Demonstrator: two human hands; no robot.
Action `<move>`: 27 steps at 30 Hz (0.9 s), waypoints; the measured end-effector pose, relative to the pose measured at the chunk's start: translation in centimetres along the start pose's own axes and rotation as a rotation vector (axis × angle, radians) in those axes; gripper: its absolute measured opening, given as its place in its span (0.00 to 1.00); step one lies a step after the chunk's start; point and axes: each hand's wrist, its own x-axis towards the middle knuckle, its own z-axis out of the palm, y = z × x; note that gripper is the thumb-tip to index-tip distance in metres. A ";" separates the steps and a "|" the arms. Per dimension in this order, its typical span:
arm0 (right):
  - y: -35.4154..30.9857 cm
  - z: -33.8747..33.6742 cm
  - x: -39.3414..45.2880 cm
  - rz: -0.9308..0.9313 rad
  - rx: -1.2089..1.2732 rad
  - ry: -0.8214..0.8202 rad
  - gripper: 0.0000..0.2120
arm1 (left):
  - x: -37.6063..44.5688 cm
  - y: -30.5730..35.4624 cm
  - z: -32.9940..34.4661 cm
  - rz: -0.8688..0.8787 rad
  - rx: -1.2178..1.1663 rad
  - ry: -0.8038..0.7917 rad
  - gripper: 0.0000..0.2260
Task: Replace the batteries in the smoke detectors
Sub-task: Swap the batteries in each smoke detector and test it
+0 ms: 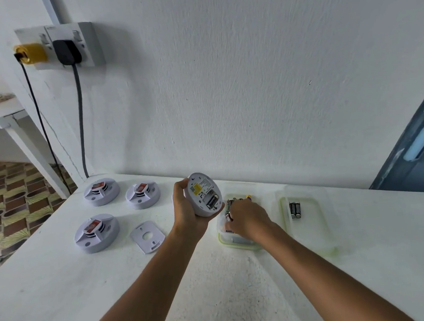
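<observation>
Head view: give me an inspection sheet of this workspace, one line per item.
Surface: white table, bare in front.
Job's things: three smoke detectors lying on the table; a fourth, the held detector, shows a battery in its bay; container of batteries.
Clutter: back plate; lid with two loose batteries.
Grippers: left hand grips the held detector; right hand reaches into the container.
Cables: two cords hang from a wall socket.
Surroundings: white wall, patterned floor.

Smooth white plastic smoke detector (203, 194); rough matt painted table (213, 284); clear plastic container (238, 243).
</observation>
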 end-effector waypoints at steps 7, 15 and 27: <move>-1.1 -0.7 -0.1 0.033 -0.081 -0.003 0.09 | -0.3 0.3 -0.3 -0.009 0.013 0.007 0.15; 2.0 -2.0 -0.9 0.107 0.908 0.158 0.06 | 0.0 0.9 -1.3 0.000 0.006 0.023 0.14; 2.0 -2.2 -3.3 -0.063 1.975 -0.544 0.22 | 0.1 0.6 -1.4 -0.011 0.033 0.011 0.15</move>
